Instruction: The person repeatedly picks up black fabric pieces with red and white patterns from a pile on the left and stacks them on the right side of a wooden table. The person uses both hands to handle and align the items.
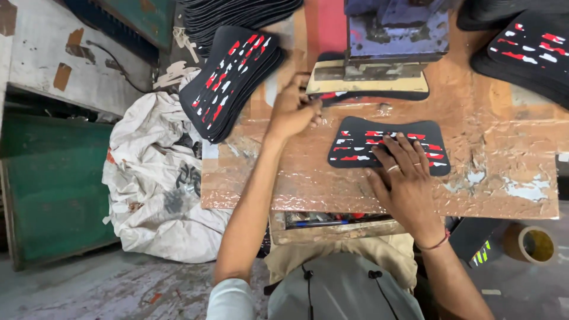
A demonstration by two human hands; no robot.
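Note:
A black curved fabric piece [355,145] with red and white marks lies flat on the worn brown worktable [504,154]. My right hand [403,178] rests on it with fingers spread, pressing it down. My left hand [293,109] is up at the left end of the metal press plate [367,80], its fingers curled at the plate's edge; another black piece [355,95] lies under that plate. Whether the left hand grips anything is hidden by the fingers.
A fanned stack of printed black pieces [234,77] leans at the table's left, another stack [533,50] at the top right. A white sack [160,178] lies on the floor at left, beside a green box [53,189]. A tape roll [530,243] sits at lower right.

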